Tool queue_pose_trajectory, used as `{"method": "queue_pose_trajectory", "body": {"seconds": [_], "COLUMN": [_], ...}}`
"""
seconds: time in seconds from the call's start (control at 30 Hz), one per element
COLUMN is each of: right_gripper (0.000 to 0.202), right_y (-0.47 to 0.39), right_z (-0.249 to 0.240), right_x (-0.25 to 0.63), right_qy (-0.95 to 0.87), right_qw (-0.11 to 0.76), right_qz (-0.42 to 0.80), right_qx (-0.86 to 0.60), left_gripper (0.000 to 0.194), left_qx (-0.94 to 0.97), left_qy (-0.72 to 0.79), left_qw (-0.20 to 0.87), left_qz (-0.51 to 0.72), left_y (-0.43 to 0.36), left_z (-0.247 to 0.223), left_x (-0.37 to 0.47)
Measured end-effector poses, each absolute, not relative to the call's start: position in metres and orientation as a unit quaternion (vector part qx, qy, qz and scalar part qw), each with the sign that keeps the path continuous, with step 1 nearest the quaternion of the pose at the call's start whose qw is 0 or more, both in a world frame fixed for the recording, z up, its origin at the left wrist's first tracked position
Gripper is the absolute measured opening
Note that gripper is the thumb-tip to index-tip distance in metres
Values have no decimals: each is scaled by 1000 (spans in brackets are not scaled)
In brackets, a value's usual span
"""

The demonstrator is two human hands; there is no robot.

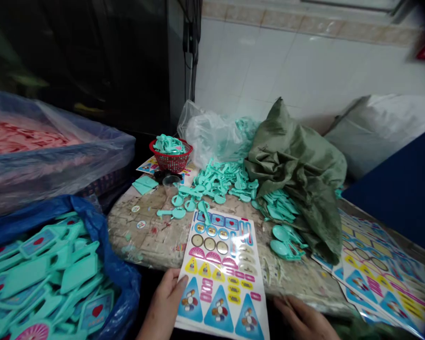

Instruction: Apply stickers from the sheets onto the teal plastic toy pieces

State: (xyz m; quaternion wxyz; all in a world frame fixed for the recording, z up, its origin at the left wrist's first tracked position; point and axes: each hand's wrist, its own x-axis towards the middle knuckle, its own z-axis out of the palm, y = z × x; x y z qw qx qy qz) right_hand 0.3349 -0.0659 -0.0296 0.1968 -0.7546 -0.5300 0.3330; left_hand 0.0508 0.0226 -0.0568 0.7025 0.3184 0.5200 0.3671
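My left hand [166, 302] pinches the left edge of a sticker sheet [230, 278], thumb on top. The sheet slopes over the table's front edge. Blue triangles with pills, yellow triangles, gold dials and pink fans are printed on it. One small turquoise plastic piece [204, 212] lies at its top end. Right of the sheet, by the table edge, my right hand [301, 316] has its fingers closed together. What they hold, if anything, is too small to make out. Beyond the sheet lies a heap of turquoise round-headed plastic pieces [216, 184].
A blue-lined bag [122, 283] of turquoise pieces, some bearing heart stickers, stands at left. Behind it is a plastic-lined box of pink pieces [24, 137]. A red basket [172, 163], clear bag [216, 137], green sack [297, 156] and more sticker sheets [378, 269] rest on the table.
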Motion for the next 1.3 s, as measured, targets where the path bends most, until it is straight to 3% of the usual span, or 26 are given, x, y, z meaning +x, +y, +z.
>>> {"method": "queue_pose_trajectory", "body": {"seconds": [0.3, 0.6, 0.87, 0.97, 1.07, 1.17, 1.3], "right_gripper": [41, 21, 9, 19, 32, 38, 41], "right_y": [36, 108, 108, 91, 63, 39, 20], "right_z": [3, -10, 12, 40, 61, 65, 50], "right_x": [393, 416, 427, 407, 363, 311, 260], "right_qy": [-571, -546, -583, -551, -480, -432, -389], "right_qw": [123, 52, 139, 278, 413, 423, 406], "right_qz": [123, 11, 20, 90, 307, 466, 585], "right_qx": [-802, -836, -800, -782, -710, -646, -585], "left_gripper": [50, 51, 51, 44, 38, 40, 50], "left_qx": [327, 412, 468, 477, 475, 452, 408], "left_qy": [543, 562, 624, 627, 593, 512, 399], "left_qw": [683, 635, 539, 505, 531, 608, 710], "left_qz": [362, 334, 317, 351, 375, 405, 413], "left_y": [19, 8, -2, -6, -7, -3, 3], "left_z": [-63, -64, -61, -55, -40, -21, 3], "left_x": [54, 43, 8, 9, 21, 39, 57]}}
